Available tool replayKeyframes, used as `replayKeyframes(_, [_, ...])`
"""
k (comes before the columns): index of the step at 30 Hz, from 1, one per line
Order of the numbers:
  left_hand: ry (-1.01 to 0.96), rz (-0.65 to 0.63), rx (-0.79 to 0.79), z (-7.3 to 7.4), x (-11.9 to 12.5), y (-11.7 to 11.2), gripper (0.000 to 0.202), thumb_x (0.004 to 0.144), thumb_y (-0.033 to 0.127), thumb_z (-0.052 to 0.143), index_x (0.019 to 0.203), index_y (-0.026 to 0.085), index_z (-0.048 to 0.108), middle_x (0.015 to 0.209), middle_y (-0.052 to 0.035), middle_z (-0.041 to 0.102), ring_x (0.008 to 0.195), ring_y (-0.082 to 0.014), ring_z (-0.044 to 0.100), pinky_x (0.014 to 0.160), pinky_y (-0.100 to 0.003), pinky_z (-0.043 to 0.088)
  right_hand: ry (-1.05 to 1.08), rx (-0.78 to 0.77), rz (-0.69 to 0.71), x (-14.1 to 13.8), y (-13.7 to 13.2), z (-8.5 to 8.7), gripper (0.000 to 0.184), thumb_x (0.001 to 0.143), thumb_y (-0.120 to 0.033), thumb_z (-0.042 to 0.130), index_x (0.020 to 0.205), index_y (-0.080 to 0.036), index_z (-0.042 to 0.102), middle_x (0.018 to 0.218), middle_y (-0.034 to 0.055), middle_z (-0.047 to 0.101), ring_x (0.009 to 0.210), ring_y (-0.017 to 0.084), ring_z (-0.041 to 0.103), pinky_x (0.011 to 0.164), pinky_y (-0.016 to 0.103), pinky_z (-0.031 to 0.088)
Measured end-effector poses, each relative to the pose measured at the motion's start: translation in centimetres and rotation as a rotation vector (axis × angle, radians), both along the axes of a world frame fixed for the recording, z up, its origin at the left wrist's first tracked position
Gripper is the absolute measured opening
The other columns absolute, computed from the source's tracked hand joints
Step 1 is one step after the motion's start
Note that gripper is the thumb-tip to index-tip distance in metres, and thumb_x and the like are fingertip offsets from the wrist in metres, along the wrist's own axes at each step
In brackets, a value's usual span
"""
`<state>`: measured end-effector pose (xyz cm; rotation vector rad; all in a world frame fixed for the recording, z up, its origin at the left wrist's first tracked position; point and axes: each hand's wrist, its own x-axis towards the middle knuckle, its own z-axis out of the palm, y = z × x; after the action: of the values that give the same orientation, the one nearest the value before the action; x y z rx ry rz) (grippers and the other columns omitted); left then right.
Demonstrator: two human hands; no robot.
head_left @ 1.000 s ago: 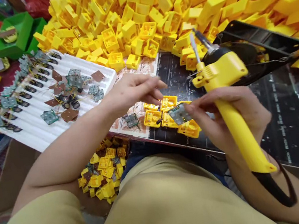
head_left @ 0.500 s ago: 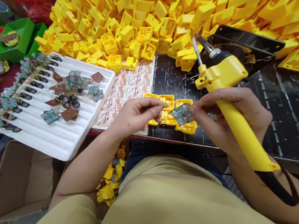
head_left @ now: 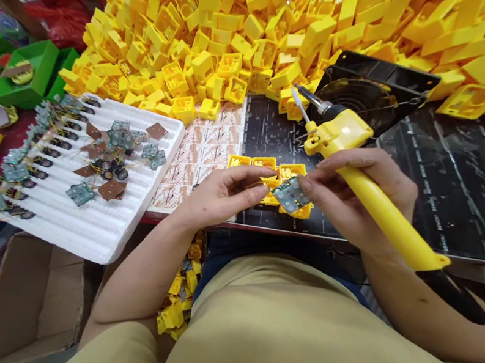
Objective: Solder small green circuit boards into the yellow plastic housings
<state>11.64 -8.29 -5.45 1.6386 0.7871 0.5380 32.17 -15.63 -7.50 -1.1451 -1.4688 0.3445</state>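
My right hand (head_left: 356, 196) grips a yellow soldering iron (head_left: 364, 186) by its handle, tip pointing up and away, and its fingertips also pinch a small green circuit board (head_left: 292, 194). My left hand (head_left: 221, 194) meets the board from the left, its fingertips pinched on or right beside the board's left edge. Directly beneath the board, several yellow plastic housings (head_left: 268, 168) lie in a cluster on the black work mat (head_left: 454, 171).
A huge heap of yellow housings (head_left: 287, 6) fills the back. A white foam tray (head_left: 91, 219) at left carries circuit boards with wires. A black fan (head_left: 371, 92) sits behind the iron. Green bins (head_left: 32, 68) stand far left, a cardboard box (head_left: 35, 303) below.
My left hand came back from over the mat to the circuit board held by my right hand. The soldering iron tilted slightly left and the view shifted.
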Motion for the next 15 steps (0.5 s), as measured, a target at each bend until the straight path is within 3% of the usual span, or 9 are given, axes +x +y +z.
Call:
replayKeyframes(3, [0.007, 0.009, 0.095, 0.2, 1.0, -0.2, 0.042, 0.084, 0.040, 0.068, 0.117, 0.014, 0.072, 0.090, -0.0067, 0.074, 0.077, -0.0140, 0.065, 0.071, -0.025, 0.052, -0.072, 0.044, 0.033, 0.4, -0.2, -0.1, 0.030, 0.084, -0.013, 0.074, 0.106, -0.026, 0.059, 0.090, -0.0017, 0.068, 0.070, 0.012, 0.068, 0.065, 0.023, 0.061])
replayKeyframes(6, [0.108, 0.017, 0.262, 0.9, 2.2, -0.6, 0.024, 0.086, 0.037, 0.064, 0.091, 0.017, 0.075, 0.081, -0.0041, 0.074, 0.074, -0.0144, 0.065, 0.072, -0.025, 0.051, -0.191, 0.119, 0.052, 0.9, -0.7, 0.2, 0.026, 0.086, -0.010, 0.070, 0.104, -0.025, 0.059, 0.087, -0.0028, 0.069, 0.070, 0.010, 0.068, 0.069, 0.021, 0.059])
replayKeyframes(9, [0.236, -0.022, 0.373, 1.6, 3.5, -0.7, 0.021, 0.086, 0.037, 0.065, 0.076, 0.021, 0.073, 0.074, -0.0007, 0.074, 0.070, -0.0150, 0.066, 0.069, -0.024, 0.050, -0.295, 0.148, 0.036, 1.9, -1.3, 0.2, 0.018, 0.090, -0.016, 0.068, 0.103, -0.024, 0.059, 0.086, -0.0034, 0.071, 0.071, 0.010, 0.069, 0.068, 0.018, 0.057])
replayKeyframes(11, [0.280, -0.117, 0.306, 1.8, 4.7, -0.4, 0.022, 0.086, 0.040, 0.065, 0.076, 0.022, 0.073, 0.069, 0.0005, 0.073, 0.062, -0.0144, 0.064, 0.060, -0.023, 0.049, -0.354, 0.157, -0.005, 3.2, -1.8, 0.1, 0.013, 0.093, -0.022, 0.067, 0.104, -0.024, 0.060, 0.086, -0.0029, 0.072, 0.071, 0.009, 0.069, 0.068, 0.017, 0.056])
replayKeyframes(15, [0.267, -0.271, -0.030, 1.4, 8.7, -0.3, 0.031, 0.081, 0.050, 0.069, 0.076, 0.020, 0.067, 0.065, 0.0000, 0.071, 0.050, -0.0124, 0.061, 0.050, -0.021, 0.049, -0.415, 0.167, -0.172, 6.8, -4.3, 0.1, 0.015, 0.095, -0.033, 0.066, 0.104, -0.022, 0.065, 0.092, 0.0018, 0.074, 0.078, 0.012, 0.071, 0.072, 0.019, 0.057])
